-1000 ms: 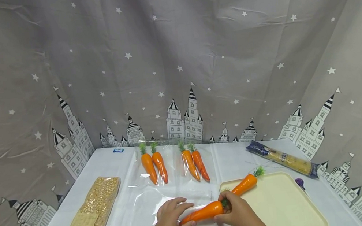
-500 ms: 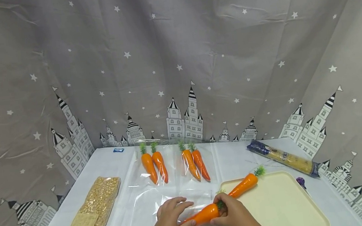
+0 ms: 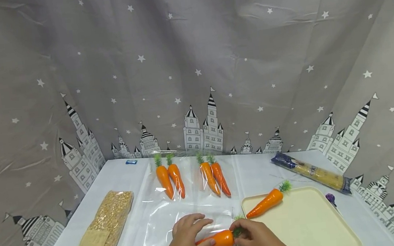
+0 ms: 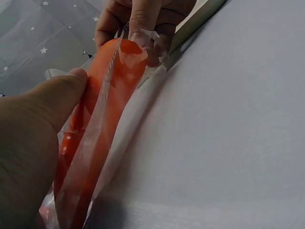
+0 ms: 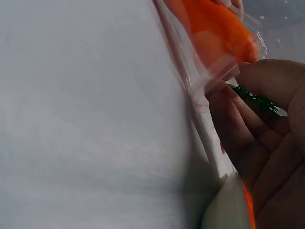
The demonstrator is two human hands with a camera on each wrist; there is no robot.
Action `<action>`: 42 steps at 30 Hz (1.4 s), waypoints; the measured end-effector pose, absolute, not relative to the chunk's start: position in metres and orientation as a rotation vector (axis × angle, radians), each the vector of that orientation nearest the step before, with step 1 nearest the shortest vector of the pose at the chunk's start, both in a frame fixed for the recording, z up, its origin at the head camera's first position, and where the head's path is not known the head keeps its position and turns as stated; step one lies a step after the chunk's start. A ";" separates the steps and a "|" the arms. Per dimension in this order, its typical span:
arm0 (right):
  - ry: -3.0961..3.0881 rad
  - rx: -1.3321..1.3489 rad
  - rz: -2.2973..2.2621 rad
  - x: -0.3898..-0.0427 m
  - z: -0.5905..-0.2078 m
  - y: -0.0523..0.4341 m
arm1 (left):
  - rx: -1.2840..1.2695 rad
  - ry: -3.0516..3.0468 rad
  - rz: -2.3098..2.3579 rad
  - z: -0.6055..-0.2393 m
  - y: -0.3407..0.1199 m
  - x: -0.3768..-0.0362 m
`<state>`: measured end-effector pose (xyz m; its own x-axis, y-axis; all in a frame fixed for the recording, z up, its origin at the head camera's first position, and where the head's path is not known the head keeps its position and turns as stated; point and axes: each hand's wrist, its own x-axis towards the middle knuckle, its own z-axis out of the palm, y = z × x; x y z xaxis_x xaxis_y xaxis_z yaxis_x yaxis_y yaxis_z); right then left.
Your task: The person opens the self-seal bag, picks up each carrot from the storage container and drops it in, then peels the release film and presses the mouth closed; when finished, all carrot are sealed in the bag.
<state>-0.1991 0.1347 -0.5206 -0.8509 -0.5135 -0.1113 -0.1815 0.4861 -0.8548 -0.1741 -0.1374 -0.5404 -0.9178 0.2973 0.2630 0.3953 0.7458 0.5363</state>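
Observation:
An orange carrot [image 3: 221, 240] lies mostly inside a clear plastic bag [image 4: 93, 138] at the front middle of the table. My left hand [image 3: 187, 240] holds the bagged carrot from the left, its thumb [image 4: 59, 98] pressed on the side and the other fingers arched over the bag. At the carrot's leafy end, my right hand [image 3: 257, 237] pinches the bag's edge [image 5: 221, 71] between thumb and forefinger. Green leaves [image 5: 259, 101] show behind those fingers. Another carrot [image 3: 268, 203] rests across the left rim of a cream tray [image 3: 312, 223], just beyond my right hand.
Two clear bags, each with two carrots [image 3: 164, 181] [image 3: 210, 178], lie at the back. A bag of corn kernels [image 3: 103, 229] is on the left. At right are a pasta packet [image 3: 312, 171] and a small purple item [image 3: 330, 198]. A blue packet [image 3: 131, 162] sits back left.
The carrot has slid left and deeper into the bag, pushed by my right hand. My left hand has hardly moved. The right fingers have shifted from the carrot's top to the bag's edge.

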 end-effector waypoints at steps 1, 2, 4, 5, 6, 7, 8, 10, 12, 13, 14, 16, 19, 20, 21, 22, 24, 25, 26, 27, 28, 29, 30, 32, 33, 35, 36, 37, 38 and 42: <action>2.380 -0.584 -1.313 -0.199 -0.521 0.135 | -0.557 -2.784 -0.911 -0.539 -0.137 -0.174; 2.381 -0.588 -1.314 -0.198 -0.521 0.134 | -0.557 -2.789 -0.913 -0.538 -0.137 -0.174; 2.384 -0.604 -1.313 -0.198 -0.522 0.133 | -0.562 -2.797 -0.918 -0.536 -0.137 -0.174; 2.386 -0.611 -1.313 -0.197 -0.522 0.133 | -0.565 -2.801 -0.919 -0.536 -0.137 -0.174; 2.393 -0.622 -1.308 -0.197 -0.522 0.132 | -0.568 -2.806 -0.923 -0.535 -0.137 -0.173; 2.398 -0.637 -1.306 -0.197 -0.522 0.131 | -0.571 -2.814 -0.927 -0.534 -0.137 -0.173; 2.405 -0.654 -1.304 -0.197 -0.523 0.131 | -0.573 -2.821 -0.928 -0.534 -0.137 -0.173; 2.399 -0.666 -1.308 -0.196 -0.522 0.129 | -0.567 -2.848 -0.946 -0.533 -0.137 -0.174; 2.385 -0.662 -1.305 -0.196 -0.521 0.127 | -0.558 -2.881 -0.972 -0.531 -0.136 -0.174; 2.372 -0.652 -1.302 -0.196 -0.521 0.126 | -0.551 -2.899 -0.983 -0.531 -0.136 -0.175; 2.357 -0.640 -1.299 -0.196 -0.521 0.126 | -0.542 -2.918 -1.003 -0.531 -0.136 -0.175; 2.327 -0.633 -1.286 -0.195 -0.522 0.126 | -0.528 -2.951 -1.038 -0.530 -0.135 -0.174; 2.262 -0.672 -1.280 -0.196 -0.524 0.127 | -0.523 -2.969 -1.067 -0.529 -0.134 -0.173; 2.233 -0.682 -1.283 -0.196 -0.524 0.128 | -0.528 -2.968 -1.065 -0.529 -0.133 -0.173; 2.205 -0.695 -1.283 -0.196 -0.524 0.128 | -0.536 -2.962 -1.055 -0.529 -0.133 -0.172; 2.173 -0.700 -1.285 -0.197 -0.524 0.128 | -0.545 -2.955 -1.047 -0.529 -0.133 -0.172; 2.130 -0.707 -1.273 -0.198 -0.523 0.129 | -0.566 -2.935 -1.019 -0.529 -0.134 -0.171; 2.111 -0.704 -1.267 -0.198 -0.522 0.129 | -0.575 -2.926 -1.005 -0.529 -0.134 -0.171; 2.098 -0.701 -1.259 -0.198 -0.522 0.129 | -0.584 -2.918 -0.989 -0.529 -0.135 -0.171; 2.089 -0.702 -1.249 -0.198 -0.521 0.129 | -0.588 -2.915 -0.982 -0.529 -0.135 -0.172; 2.084 -0.704 -1.242 -0.198 -0.521 0.129 | -0.593 -2.913 -0.974 -0.529 -0.135 -0.172; 2.080 -0.706 -1.235 -0.197 -0.520 0.129 | -0.595 -2.913 -0.966 -0.529 -0.135 -0.172; 2.075 -0.706 -1.236 -0.197 -0.520 0.129 | -0.596 -2.915 -0.964 -0.529 -0.135 -0.172; 2.072 -0.715 -1.239 -0.197 -0.520 0.129 | -0.595 -2.919 -0.960 -0.528 -0.134 -0.173; 2.071 -0.715 -1.243 -0.197 -0.520 0.129 | -0.591 -2.923 -0.964 -0.528 -0.134 -0.173; 2.080 -0.709 -1.250 -0.197 -0.520 0.129 | -0.589 -2.921 -0.953 -0.528 -0.133 -0.173; 2.087 -0.707 -1.254 -0.197 -0.520 0.129 | -0.591 -2.915 -0.944 -0.528 -0.133 -0.174; 2.093 -0.705 -1.254 -0.197 -0.520 0.129 | -0.594 -2.908 -0.933 -0.529 -0.133 -0.174; 2.103 -0.702 -1.254 -0.197 -0.521 0.129 | -0.594 -2.906 -0.925 -0.530 -0.133 -0.174; 2.140 -0.719 -1.223 -0.197 -0.519 0.130 | -0.585 -2.927 -0.941 -0.530 -0.133 -0.174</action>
<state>-0.1968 0.1302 -0.5194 -0.6958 -0.6878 -0.2070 -0.1707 0.4383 -0.8825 -0.1735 -0.1329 -0.5298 -0.9300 0.3462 0.1232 0.3531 0.7493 0.5603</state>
